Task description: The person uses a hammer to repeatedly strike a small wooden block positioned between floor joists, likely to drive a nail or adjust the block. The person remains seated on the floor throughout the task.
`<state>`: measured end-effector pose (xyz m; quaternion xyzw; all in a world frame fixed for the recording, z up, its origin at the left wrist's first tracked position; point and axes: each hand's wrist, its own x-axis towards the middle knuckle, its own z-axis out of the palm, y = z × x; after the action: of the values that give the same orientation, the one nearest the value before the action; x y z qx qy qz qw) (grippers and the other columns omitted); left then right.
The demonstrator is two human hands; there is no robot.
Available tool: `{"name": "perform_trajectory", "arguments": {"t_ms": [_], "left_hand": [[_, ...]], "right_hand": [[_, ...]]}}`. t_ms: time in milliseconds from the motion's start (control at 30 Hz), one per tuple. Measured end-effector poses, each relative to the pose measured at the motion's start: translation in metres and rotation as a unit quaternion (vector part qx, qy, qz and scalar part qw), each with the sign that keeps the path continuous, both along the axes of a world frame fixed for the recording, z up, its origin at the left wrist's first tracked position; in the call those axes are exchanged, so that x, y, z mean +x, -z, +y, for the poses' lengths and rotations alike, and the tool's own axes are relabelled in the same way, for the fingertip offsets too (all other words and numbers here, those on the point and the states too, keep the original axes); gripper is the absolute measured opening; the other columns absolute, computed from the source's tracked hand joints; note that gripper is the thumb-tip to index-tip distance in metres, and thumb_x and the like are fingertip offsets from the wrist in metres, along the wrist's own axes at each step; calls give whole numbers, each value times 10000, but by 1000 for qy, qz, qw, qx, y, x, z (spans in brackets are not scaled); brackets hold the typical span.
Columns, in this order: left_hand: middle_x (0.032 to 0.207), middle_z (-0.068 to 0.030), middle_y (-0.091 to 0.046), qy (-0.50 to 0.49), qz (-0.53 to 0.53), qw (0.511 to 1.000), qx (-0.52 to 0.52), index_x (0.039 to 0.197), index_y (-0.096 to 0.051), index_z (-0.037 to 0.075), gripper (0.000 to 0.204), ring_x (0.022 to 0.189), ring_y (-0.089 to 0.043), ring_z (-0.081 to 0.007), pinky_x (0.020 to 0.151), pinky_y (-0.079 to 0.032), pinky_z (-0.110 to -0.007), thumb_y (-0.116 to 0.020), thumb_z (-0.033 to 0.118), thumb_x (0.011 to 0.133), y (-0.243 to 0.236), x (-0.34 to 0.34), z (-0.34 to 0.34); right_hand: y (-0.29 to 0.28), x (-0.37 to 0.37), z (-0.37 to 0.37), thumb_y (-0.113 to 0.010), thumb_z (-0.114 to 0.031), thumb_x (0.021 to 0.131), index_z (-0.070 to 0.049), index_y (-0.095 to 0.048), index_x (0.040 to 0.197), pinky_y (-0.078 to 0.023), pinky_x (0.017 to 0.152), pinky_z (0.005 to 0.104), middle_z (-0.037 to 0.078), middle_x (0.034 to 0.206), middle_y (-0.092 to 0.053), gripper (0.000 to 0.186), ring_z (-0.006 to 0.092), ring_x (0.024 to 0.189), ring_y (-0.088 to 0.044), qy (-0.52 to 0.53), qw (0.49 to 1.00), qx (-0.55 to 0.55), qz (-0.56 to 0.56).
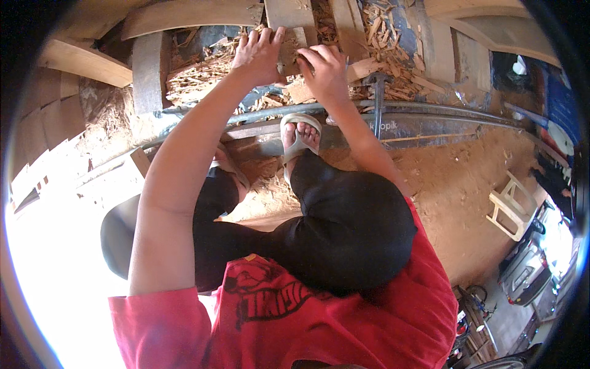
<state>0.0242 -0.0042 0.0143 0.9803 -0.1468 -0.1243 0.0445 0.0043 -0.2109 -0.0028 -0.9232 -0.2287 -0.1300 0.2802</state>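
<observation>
My left hand is at the left edge of a short wooden block, thumb against its near end and the other fingers fanned out over the far side. Against the block's right edge, my right hand has its fingers bent, thumb and fingertips pressing on the wood. The block lies among boards, and its underside is hidden. Just right of my right hand stands a T-shaped metal tool that looks like a hammer. Wood chips cover the surface on both sides.
A metal pipe runs across in front of my feet. Curved planks lie at the far side, with a thick board at left. A small wooden stool stands on the dirt floor at right, near a parked car.
</observation>
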Motion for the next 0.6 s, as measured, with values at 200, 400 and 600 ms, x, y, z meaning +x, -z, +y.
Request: {"name": "perform_trajectory", "arguments": {"t_ms": [200,400,600], "left_hand": [[1509,-196,-540,4,-16,1000,6,1705,-278,98,1377,1434,-526,-423,1204,-424,-607,-994,620,651,5,0,0],[1384,-226,-612,23,-170,984,-39,1522,-525,7,996,1305,-602,-397,1107,-478,-555,-961,472,756,10,-3,3],[1548,-289,-480,0,29,999,-17,1682,-313,7,1364,1466,-449,-499,1231,-352,-652,-969,601,644,-6,2,2]], "right_hand": [[0,19,-8,-828,-216,882,-135,-819,1179,-538,965,466,38,1046,-757,308,280,1061,-677,-103,990,-48,-84],[7,18,-9,-813,-118,853,-160,-719,1374,-566,942,422,23,1009,-764,531,242,1020,-690,-90,984,-100,-116],[18,18,1,-811,-44,805,-114,-737,1287,-581,893,426,22,897,-774,492,267,950,-722,-43,993,10,-112]]}}
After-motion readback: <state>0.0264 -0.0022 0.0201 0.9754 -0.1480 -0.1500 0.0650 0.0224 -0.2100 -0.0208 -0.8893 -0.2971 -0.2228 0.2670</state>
